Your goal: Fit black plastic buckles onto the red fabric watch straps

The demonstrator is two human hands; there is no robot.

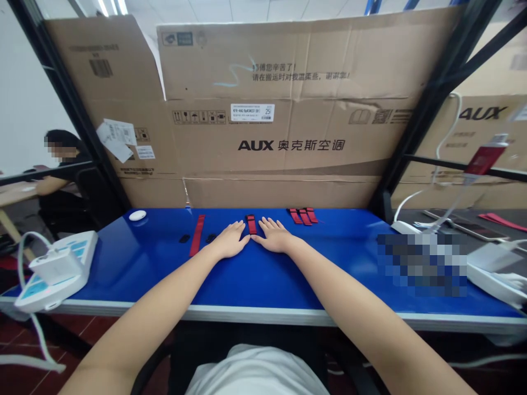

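My left hand [231,240] and my right hand [274,235] lie flat on the blue tabletop [255,280], fingers stretched forward and thumbs nearly meeting. Between them is a short red strap with a black end [251,224]; neither hand grips it. To the left of my left hand runs a longer flat red strap [197,235]. One small black piece [184,238] is left of that strap, and another black piece [211,238] is partly behind my left hand. Farther right at the back, several short red straps with black ends [302,215] lie side by side.
A white round object [137,215] sits at the back left. Power strips with plugs stand on the left [57,271] and right [494,280]. A blurred-out item [424,264] lies at the right. Cardboard [288,126] walls the back. A person [66,170] sits beyond the left frame.
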